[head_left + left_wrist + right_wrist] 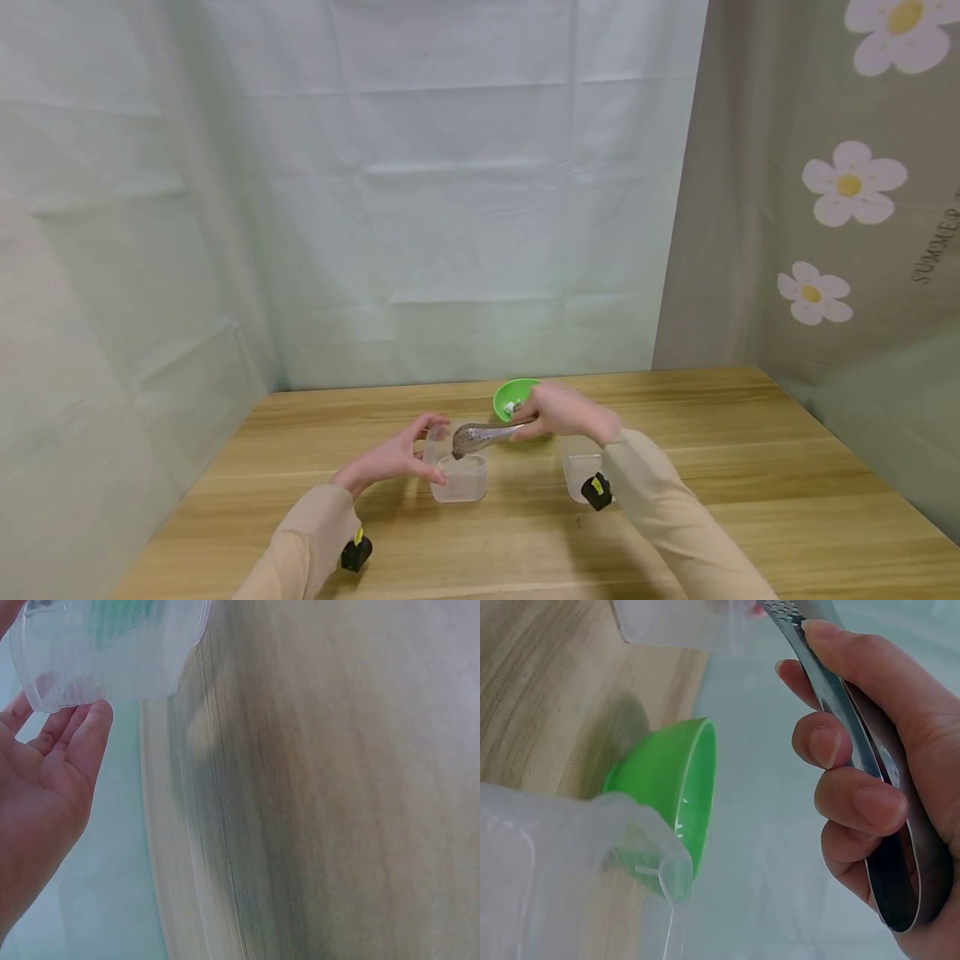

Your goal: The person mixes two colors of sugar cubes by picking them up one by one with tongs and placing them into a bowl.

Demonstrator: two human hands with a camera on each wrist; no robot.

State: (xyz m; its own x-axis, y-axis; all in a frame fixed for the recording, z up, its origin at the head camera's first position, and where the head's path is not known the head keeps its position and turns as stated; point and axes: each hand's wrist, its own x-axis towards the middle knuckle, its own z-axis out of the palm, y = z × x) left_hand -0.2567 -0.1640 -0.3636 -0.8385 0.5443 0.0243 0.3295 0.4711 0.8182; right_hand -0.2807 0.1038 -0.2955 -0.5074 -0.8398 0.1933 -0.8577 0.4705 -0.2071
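My left hand (388,457) holds a clear plastic container (459,488) by its left side, thumb in front and fingers behind. In the left wrist view the fingertips press against the wall of this container (139,664). Metal tongs (483,434) with perforated heads are gripped in my right hand (568,412), fingers wrapped around the arms. The tongs' heads point left, over the opening of the left container. The right wrist view shows the tongs' (859,742) arms squeezed close together; anything between their heads is hidden.
A green bowl (513,389) with small white pieces inside stands farther back, partly behind my right hand. A second clear container (576,471) stands on the wooden table (420,554), under my right wrist. Pale curtains (465,208) hang behind the table.
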